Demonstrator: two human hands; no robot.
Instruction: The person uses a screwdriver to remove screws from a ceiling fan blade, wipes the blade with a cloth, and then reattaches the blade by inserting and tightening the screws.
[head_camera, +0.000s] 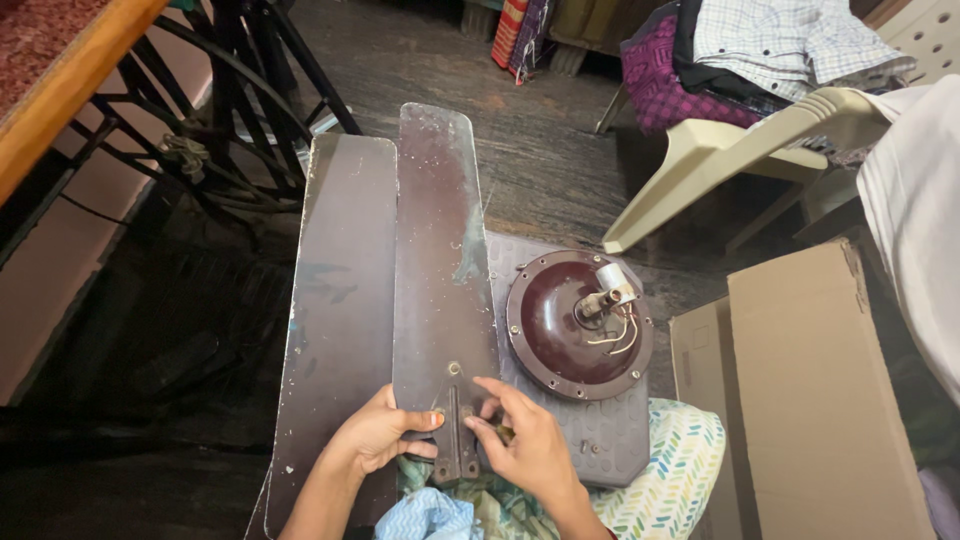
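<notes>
Looking down from the head camera: the dark wooden floor (560, 150) carries a grey plastic stool top (610, 440) that serves as the worktop. Two long dark-brown metal fan blades lie across it, pointing away from the person: the wider left blade (340, 300) beneath, and the narrower upper blade (440, 250) overlapping its right edge. Just right of the blades sits the round maroon fan motor housing (560, 330), shaft up, with loose pale wires. A brown cardboard box (810, 390) stands at right, a cream plastic chair (720, 160) behind it.

The upper blade's metal mounting bracket (450, 450) lies at its near end, between the two hands. The left hand (375, 435) curls partly closed round the blade's left edge, thumb on top, gripping it. The right hand (525, 445) has its fingers (490, 395) loosely bent, tips touching the blade just right of the bracket; whether they pinch a small fastener I cannot tell.

Risk, judged: the upper blade overhangs unsupported and could slide off the lower one if the left grip loosens; a small fastener could drop into the patterned cloth (660, 470) below.
</notes>
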